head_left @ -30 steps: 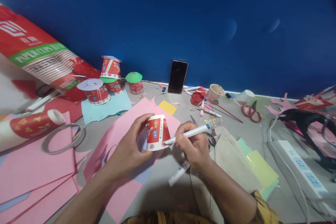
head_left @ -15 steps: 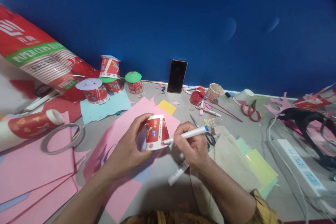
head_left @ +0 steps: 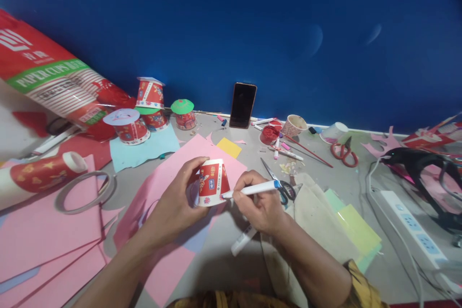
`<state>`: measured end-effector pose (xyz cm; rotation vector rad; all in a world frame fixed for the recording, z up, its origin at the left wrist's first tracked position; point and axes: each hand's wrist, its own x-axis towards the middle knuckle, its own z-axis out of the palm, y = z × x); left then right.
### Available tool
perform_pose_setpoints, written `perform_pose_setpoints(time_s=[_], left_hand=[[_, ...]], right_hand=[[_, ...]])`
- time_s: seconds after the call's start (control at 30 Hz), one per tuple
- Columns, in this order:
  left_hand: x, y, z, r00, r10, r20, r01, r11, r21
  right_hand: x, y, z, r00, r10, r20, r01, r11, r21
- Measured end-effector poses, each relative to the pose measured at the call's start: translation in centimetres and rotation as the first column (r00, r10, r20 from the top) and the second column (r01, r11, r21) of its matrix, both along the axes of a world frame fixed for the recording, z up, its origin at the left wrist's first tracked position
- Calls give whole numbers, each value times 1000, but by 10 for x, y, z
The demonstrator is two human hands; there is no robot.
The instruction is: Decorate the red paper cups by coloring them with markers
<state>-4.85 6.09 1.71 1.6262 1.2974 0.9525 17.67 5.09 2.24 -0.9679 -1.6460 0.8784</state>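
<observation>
My left hand (head_left: 179,195) is closed around the side of a red and white paper cup (head_left: 211,184), which is upside down with its wide rim lowest. Pink flower marks show on the white band near that rim. Pinched in my right hand (head_left: 259,204) is a white marker (head_left: 254,188) with a blue end pointing right. Its tip touches the cup's white band beside a flower mark. A second white marker (head_left: 244,240) lies on the table below my right hand. Beneath the cup spreads a sheet of pink paper (head_left: 169,269).
Decorated paper cups (head_left: 149,94) stand at the back left by a paper cup bag (head_left: 54,67). A phone (head_left: 243,105) leans on the blue wall. Scissors (head_left: 285,190) lie beyond my right hand, red-handled scissors (head_left: 344,154) farther off. A tape roll (head_left: 84,192) and power strip (head_left: 411,224) flank the workspace.
My right hand and the marker have shifted slightly left and lower, uncovering more of the scissors. The cup has moved a little left; the tip stays at its lower band.
</observation>
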Motion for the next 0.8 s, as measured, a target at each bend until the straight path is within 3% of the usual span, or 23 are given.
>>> perform_pose_setpoints(time_s=[0.17,0.33,0.47,0.57,0.67,0.8], left_hand=[[-2,1,0,1000,-3,5,3,1000,15],[-2,-1,0,998,-10,64,10,1000,5],[-1,-2,0,987,2,158,0,1000,-11],[1,-1,1,969,20,247,-11,999,-37],[1,1,3,937,40,348,-15,997,-75],[-2,3,7,890,57,452,4,991,-133]], right_hand=[[2,0,-8,984,30,-173,-43,997,-71],[2,7,-18,847,-180,-500,72,971,-228],[0,12,-20,815,-250,-522,128,958,-258],[0,10,-19,894,-221,-389,166,971,-169],[1,6,-18,978,-136,-158,147,988,57],[0,6,-19,993,-121,9,111,933,343]])
